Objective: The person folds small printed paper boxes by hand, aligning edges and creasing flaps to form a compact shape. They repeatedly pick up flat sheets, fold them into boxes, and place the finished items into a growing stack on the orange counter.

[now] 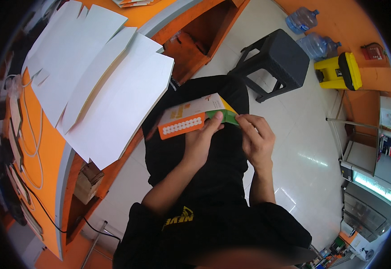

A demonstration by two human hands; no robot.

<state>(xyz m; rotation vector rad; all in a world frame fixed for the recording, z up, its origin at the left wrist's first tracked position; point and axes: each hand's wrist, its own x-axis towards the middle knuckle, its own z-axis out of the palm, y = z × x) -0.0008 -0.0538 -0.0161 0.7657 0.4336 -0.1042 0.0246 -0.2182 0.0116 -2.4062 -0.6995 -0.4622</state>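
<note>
A printed paperboard box [191, 108] in white, orange and green lies tilted above my lap. Its orange side bears rows of white round shapes. My left hand [200, 141] grips the box near its middle, thumb on the green part of the side. At the box's right end, my right hand [258, 136] pinches the green and yellow end flap [229, 117] between thumb and fingers. Whether that end is fully closed cannot be seen. Left of the box, flat white cardboard blanks [128, 90] with cut flaps lie in a loose stack, overhanging the table edge.
The orange table [52, 178] with a grey edge carries cables and has open shelves below, one holding a cardboard box [88, 185]. A black plastic stool [279, 60] stands ahead on the tiled floor. Large water bottles [302, 21] and a yellow bin [338, 71] line the orange wall.
</note>
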